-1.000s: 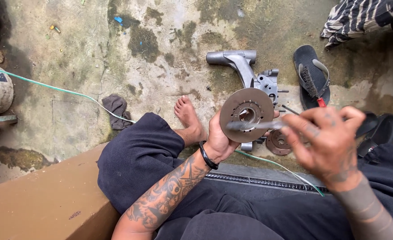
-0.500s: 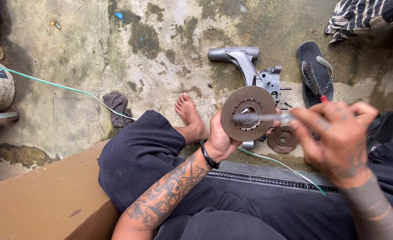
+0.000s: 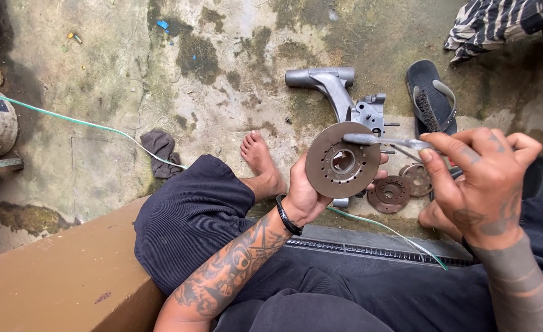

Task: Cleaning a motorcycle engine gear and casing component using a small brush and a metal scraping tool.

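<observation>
Brake disc [image 3: 342,161]: round, rust-brown, ring of small holes about a central bore; held upright near the middle of the view, face toward the camera. Left hand [image 3: 305,192]: cups the disc from behind and at 7 o'clock, fingers curled around its far rim, fingertips showing at 3 o'clock of the disc; grasp closed on the disc. Right hand [image 3: 477,181]: at 3 o'clock of the disc, fingers [image 3: 449,147] pinched tight on the handle of a thin grey metal tool [image 3: 387,141], whose blurred tip lies across the disc's upper face at about 1 o'clock. Concrete floor [image 3: 222,92]: stained; bears a grey cast metal arm [image 3: 333,86] at 12 o'clock of the disc, two smaller rusty round parts [image 3: 389,192] at 4 o'clock, a black sandal [image 3: 424,80] with a wire brush [image 3: 428,109] lying on it at 2 o'clock, a dark rag [image 3: 159,147] at 9 o'clock, and a green cord [image 3: 87,125] running past the rag.
</observation>
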